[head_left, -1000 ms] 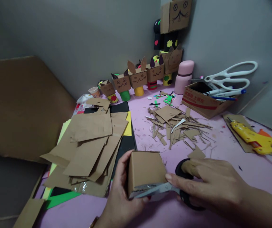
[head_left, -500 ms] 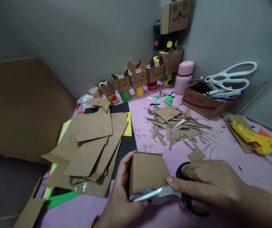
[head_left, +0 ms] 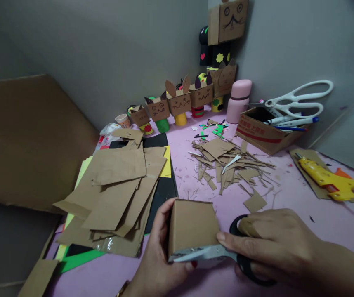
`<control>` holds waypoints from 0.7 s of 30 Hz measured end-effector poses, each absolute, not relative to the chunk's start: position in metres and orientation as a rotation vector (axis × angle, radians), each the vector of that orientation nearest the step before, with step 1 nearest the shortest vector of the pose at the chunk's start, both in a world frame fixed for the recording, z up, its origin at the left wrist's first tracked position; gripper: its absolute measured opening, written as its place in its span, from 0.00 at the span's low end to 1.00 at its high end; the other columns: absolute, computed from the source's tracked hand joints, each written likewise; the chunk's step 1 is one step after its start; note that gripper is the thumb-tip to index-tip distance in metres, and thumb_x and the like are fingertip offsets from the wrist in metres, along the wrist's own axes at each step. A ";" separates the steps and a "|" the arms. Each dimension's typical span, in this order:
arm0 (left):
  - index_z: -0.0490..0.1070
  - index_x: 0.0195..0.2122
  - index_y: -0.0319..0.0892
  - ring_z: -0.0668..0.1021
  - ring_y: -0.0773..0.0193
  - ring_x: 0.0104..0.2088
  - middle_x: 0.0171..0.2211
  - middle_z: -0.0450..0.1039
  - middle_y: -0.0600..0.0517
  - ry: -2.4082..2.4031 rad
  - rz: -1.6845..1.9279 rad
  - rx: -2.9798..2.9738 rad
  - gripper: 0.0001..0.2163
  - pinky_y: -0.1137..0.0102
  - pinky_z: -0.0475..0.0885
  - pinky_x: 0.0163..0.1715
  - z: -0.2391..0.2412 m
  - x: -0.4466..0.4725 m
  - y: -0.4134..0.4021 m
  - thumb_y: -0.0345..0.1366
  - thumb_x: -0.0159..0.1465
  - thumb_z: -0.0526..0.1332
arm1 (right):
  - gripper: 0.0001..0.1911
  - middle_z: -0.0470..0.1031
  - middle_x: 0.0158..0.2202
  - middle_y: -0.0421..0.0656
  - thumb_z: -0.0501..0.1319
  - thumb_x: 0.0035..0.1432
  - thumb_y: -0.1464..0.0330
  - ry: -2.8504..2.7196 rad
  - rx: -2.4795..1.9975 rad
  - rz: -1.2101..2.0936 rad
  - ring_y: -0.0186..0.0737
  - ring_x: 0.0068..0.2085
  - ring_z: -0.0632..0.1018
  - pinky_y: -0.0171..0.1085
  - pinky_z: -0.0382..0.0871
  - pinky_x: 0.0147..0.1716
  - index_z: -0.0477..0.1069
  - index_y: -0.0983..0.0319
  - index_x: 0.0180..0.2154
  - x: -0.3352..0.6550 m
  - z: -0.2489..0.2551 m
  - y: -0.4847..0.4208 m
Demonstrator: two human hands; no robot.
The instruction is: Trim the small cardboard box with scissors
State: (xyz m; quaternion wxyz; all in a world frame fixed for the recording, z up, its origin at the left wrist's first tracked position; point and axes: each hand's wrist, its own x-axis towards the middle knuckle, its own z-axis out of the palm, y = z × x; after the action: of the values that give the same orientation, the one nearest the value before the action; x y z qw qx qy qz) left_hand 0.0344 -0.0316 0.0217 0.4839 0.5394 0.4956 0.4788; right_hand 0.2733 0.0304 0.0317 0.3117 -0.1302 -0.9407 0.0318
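A small cardboard box (head_left: 194, 225) sits in my left hand (head_left: 156, 255), whose thumb and fingers wrap round its left side and underside. My right hand (head_left: 282, 247) grips black-handled scissors (head_left: 208, 252) by their loops, its index finger reaching forward along the pivot. The blades lie along the box's lower front edge, pointing left, and appear nearly closed. Part of the lower blade is hidden by the box and my fingers. Flat cardboard pieces (head_left: 115, 198) are stacked just left of my left hand.
Cardboard scraps (head_left: 226, 165) lie beyond the box. A yellow glue gun (head_left: 331, 177) rests at the right. Behind it stands a pen box (head_left: 263, 136) with white scissors (head_left: 300, 99), beside a pink bottle (head_left: 239, 103). Cardboard animal figures (head_left: 180, 103) line the back; a large cardboard sheet (head_left: 31, 140) rises at left.
The scissor blades have closed slightly along the box's lower edge, and the lower handle has shifted a little down and right. My left hand keeps its hold on the box.
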 end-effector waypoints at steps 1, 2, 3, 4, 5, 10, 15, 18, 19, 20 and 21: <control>0.54 0.57 0.52 0.76 0.52 0.50 0.54 0.69 0.47 1.207 1.167 1.316 0.38 0.65 0.73 0.45 0.022 0.034 -0.032 0.44 0.47 0.71 | 0.17 0.68 0.22 0.36 0.55 0.59 0.75 -2.479 -0.340 0.081 0.33 0.21 0.65 0.36 0.49 0.20 0.66 0.65 0.51 0.273 0.032 0.030; 0.54 0.57 0.52 0.76 0.52 0.49 0.53 0.69 0.47 1.204 1.167 1.317 0.38 0.65 0.74 0.45 0.023 0.034 -0.031 0.44 0.47 0.70 | 0.17 0.67 0.22 0.35 0.55 0.59 0.75 -2.477 -0.336 0.078 0.32 0.21 0.65 0.36 0.49 0.19 0.66 0.65 0.51 0.273 0.032 0.030; 0.54 0.57 0.52 0.76 0.52 0.49 0.53 0.70 0.47 1.204 1.169 1.318 0.37 0.65 0.74 0.44 0.023 0.034 -0.031 0.44 0.48 0.70 | 0.18 0.67 0.22 0.35 0.56 0.58 0.75 -2.471 -0.335 0.072 0.32 0.20 0.64 0.36 0.48 0.19 0.66 0.65 0.51 0.273 0.032 0.030; 0.54 0.57 0.52 0.76 0.52 0.49 0.53 0.70 0.47 1.204 1.172 1.317 0.37 0.65 0.74 0.44 0.023 0.034 -0.032 0.44 0.48 0.70 | 0.18 0.67 0.21 0.35 0.56 0.58 0.75 -2.469 -0.341 0.067 0.32 0.20 0.64 0.36 0.48 0.19 0.65 0.64 0.51 0.273 0.032 0.030; 0.54 0.57 0.52 0.76 0.53 0.49 0.53 0.70 0.47 1.203 1.173 1.312 0.37 0.65 0.73 0.44 0.022 0.034 -0.032 0.45 0.48 0.70 | 0.18 0.67 0.21 0.35 0.56 0.58 0.75 -2.462 -0.348 0.064 0.32 0.20 0.64 0.36 0.48 0.19 0.66 0.64 0.51 0.272 0.032 0.030; 0.54 0.58 0.52 0.72 0.51 0.53 0.56 0.65 0.47 1.214 1.165 1.334 0.39 0.65 0.70 0.48 0.018 0.029 -0.033 0.49 0.47 0.70 | 0.16 0.69 0.22 0.37 0.53 0.60 0.74 -2.486 -0.316 0.084 0.33 0.20 0.66 0.36 0.50 0.19 0.65 0.64 0.51 0.272 0.031 0.033; 0.53 0.59 0.53 0.68 0.51 0.56 0.58 0.63 0.48 1.178 1.161 1.373 0.36 0.64 0.67 0.52 0.014 0.024 -0.033 0.53 0.51 0.65 | 0.17 0.71 0.25 0.39 0.50 0.63 0.73 -2.524 -0.312 0.182 0.33 0.21 0.67 0.35 0.51 0.20 0.64 0.63 0.53 0.276 0.029 0.037; 0.54 0.59 0.54 0.68 0.51 0.56 0.57 0.63 0.50 1.143 1.158 1.316 0.36 0.65 0.67 0.51 0.013 0.023 -0.033 0.53 0.51 0.65 | 0.17 0.72 0.25 0.40 0.51 0.63 0.72 -2.534 -0.354 0.192 0.34 0.22 0.67 0.35 0.51 0.20 0.64 0.62 0.53 0.276 0.030 0.036; 0.54 0.58 0.54 0.68 0.51 0.56 0.57 0.63 0.50 1.135 1.154 1.296 0.36 0.64 0.67 0.51 0.014 0.023 -0.032 0.53 0.50 0.66 | 0.17 0.72 0.25 0.40 0.52 0.62 0.73 -2.532 -0.368 0.186 0.34 0.22 0.67 0.35 0.51 0.20 0.65 0.61 0.53 0.275 0.030 0.035; 0.54 0.58 0.54 0.68 0.50 0.56 0.58 0.62 0.50 1.130 1.148 1.280 0.36 0.64 0.67 0.51 0.014 0.023 -0.032 0.53 0.50 0.66 | 0.17 0.72 0.25 0.40 0.53 0.61 0.73 -2.525 -0.384 0.176 0.34 0.22 0.68 0.35 0.51 0.21 0.65 0.61 0.52 0.275 0.031 0.034; 0.53 0.59 0.54 0.67 0.50 0.56 0.58 0.62 0.50 1.132 1.141 1.268 0.37 0.63 0.66 0.51 0.015 0.023 -0.032 0.53 0.50 0.66 | 0.18 0.72 0.25 0.40 0.53 0.61 0.74 -2.512 -0.403 0.163 0.35 0.22 0.68 0.35 0.51 0.21 0.65 0.61 0.52 0.274 0.031 0.032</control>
State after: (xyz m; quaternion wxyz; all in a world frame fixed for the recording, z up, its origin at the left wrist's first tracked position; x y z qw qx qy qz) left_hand 0.0229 -0.0319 0.0148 0.5203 0.5291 0.4721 0.4759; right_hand 0.2738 0.0324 0.0309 0.2920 -0.1513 -0.9424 0.0612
